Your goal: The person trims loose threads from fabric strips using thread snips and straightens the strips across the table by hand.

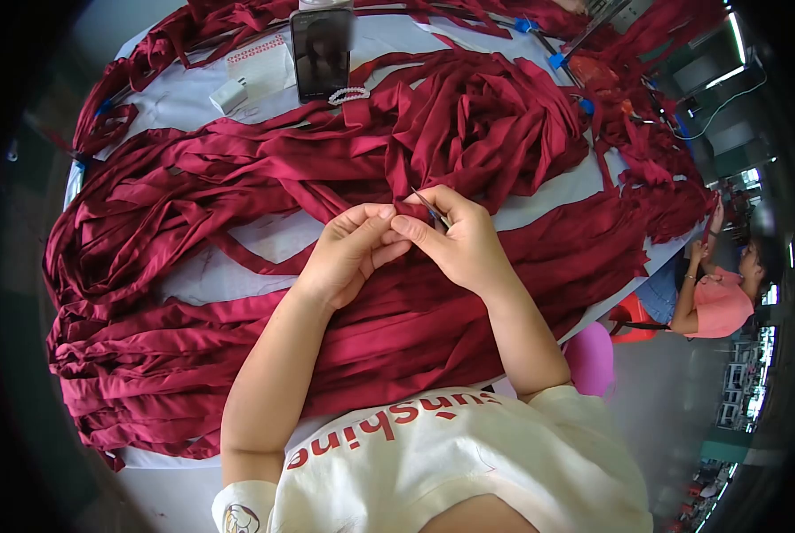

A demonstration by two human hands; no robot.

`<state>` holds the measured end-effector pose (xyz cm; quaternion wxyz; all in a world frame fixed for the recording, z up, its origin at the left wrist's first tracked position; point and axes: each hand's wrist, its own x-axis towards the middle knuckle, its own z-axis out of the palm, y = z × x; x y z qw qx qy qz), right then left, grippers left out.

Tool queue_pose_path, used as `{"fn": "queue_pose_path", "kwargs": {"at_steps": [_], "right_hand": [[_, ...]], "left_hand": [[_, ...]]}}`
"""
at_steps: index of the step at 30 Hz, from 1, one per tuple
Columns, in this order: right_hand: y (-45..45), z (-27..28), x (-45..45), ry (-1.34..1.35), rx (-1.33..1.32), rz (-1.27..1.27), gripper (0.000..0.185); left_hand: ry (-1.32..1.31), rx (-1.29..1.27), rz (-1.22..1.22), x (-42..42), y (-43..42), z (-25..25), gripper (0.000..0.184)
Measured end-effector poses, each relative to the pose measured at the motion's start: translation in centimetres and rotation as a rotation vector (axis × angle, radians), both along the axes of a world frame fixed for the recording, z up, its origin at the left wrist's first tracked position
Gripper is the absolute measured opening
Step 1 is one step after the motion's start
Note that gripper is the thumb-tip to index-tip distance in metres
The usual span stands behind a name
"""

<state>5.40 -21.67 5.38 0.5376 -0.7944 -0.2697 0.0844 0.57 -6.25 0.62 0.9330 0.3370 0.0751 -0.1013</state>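
My left hand (pixel 359 244) is closed, its thumb and fingertips pinching a dark red fabric strip (pixel 410 210). Close against it, my right hand (pixel 458 235) has its thumb and index finger on the same strip. A small pair of thread snips (pixel 427 203) is tucked in my right hand, with its dark pointed blades angled up and left. The fingers partly cover the snips' handle. Beneath and around both hands lie long heaps of the same red fabric (pixel 273 160), folded in loose bands.
A phone (pixel 320 55) stands upright at the back, beside a pearl bracelet (pixel 349 95), a white charger (pixel 229 96) and a patterned white packet (pixel 259 64). The table (pixel 211 275) has a white cover. At right, a person (pixel 722 298) sits handling red fabric near a pink stool (pixel 591 360).
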Motion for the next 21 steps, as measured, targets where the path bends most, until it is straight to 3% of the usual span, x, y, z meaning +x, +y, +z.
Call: {"fn": "queue_pose_path", "kwargs": {"at_steps": [4, 13, 16, 19, 21], "right_hand": [[0.4, -0.9, -0.1, 0.023, 0.124, -0.008, 0.016], [-0.4, -2.2, 0.0, 0.19, 0.092, -0.055, 0.016], [-0.1, -1.7, -0.1, 0.247, 0.068, -0.062, 0.019], [-0.4, -2.2, 0.4, 0.322, 0.043, -0.024, 0.023], [-0.5, -2.7, 0.7, 0.369, 0.044, 0.016, 0.025]], "left_hand": [[-0.027, 0.032, 0.045, -0.2, 0.2, -0.4, 0.014], [0.037, 0.172, 0.137, -0.2, -0.3, -0.1, 0.015], [0.016, 0.299, 0.164, -0.3, -0.1, -0.3, 0.015], [-0.191, 0.696, 0.281, -0.6, -0.1, 0.0, 0.015], [-0.226, 0.598, 0.245, -0.8, -0.3, 0.4, 0.014]]}}
